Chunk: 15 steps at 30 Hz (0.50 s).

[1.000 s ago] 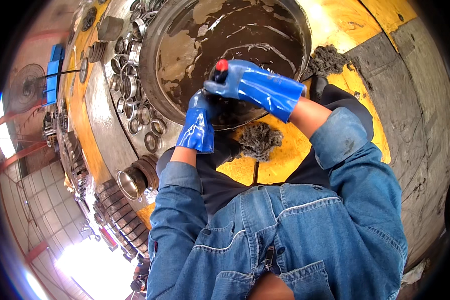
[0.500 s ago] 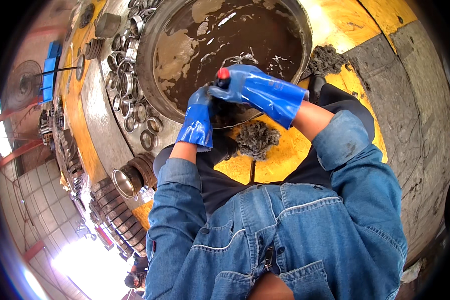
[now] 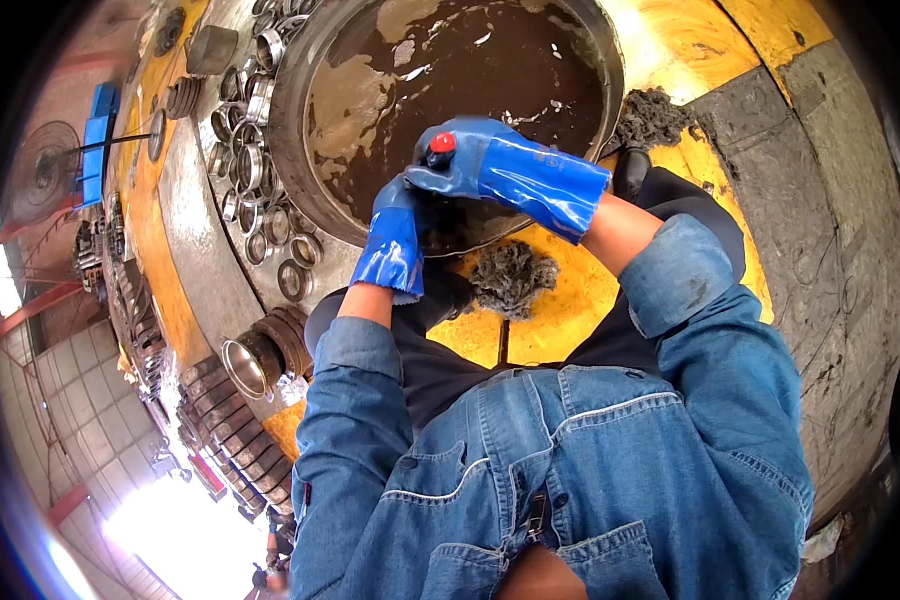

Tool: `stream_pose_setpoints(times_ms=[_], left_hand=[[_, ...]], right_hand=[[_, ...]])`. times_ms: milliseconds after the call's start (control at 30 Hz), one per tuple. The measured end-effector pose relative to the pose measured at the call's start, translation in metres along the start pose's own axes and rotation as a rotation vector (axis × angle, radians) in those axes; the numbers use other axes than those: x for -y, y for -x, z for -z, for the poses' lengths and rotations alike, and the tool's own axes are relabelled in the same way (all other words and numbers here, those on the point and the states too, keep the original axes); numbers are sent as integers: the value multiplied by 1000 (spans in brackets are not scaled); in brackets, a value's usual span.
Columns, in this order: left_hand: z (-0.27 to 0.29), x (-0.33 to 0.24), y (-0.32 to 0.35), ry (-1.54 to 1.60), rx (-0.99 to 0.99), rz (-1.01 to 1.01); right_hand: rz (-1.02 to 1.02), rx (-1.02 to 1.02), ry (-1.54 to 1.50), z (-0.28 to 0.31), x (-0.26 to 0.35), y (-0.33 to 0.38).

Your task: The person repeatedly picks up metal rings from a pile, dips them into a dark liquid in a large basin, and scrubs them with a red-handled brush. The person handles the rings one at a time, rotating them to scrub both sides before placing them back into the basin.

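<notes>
Both my hands wear blue rubber gloves and meet over the near side of a large round metal basin [image 3: 292,150]. Dark brown liquid [image 3: 500,85] with patches of tan foam fills it. My right hand [image 3: 470,160] is closed round a black tool handle with a red end [image 3: 441,150], which sticks up out of the fist; the tool's lower part is hidden. Just below and to the left, my left hand [image 3: 394,212] is closed and touches the right. Whatever its fingers hold is hidden by the gloves and dark shadow.
Many metal rings [image 3: 250,170] lie left of the basin. A ring-shaped metal part [image 3: 250,365] stands near my left knee. Grey fibre clumps lie between my legs [image 3: 513,278] and right of the basin [image 3: 652,118]. A fan [image 3: 45,170] stands far left.
My right hand, with the tool handle, has shifted slightly left and toward me. The liquid's splash in front of the hands has settled. My left hand has hardly moved.
</notes>
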State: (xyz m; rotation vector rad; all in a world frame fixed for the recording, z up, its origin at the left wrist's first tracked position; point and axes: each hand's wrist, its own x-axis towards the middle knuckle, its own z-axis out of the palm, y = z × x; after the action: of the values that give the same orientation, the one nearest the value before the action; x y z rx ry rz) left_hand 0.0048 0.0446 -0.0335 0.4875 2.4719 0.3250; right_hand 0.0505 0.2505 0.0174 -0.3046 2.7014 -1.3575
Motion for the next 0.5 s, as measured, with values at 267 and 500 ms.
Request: stream_pose_setpoints(times_ms=[267, 500], left_hand=[[2, 4, -1, -24, -43, -41], [3, -5, -2, -203, 72, 21]], right_hand=[[-246, -141, 152, 6, -51, -5], [-202, -34, -85, 0, -13, 4]])
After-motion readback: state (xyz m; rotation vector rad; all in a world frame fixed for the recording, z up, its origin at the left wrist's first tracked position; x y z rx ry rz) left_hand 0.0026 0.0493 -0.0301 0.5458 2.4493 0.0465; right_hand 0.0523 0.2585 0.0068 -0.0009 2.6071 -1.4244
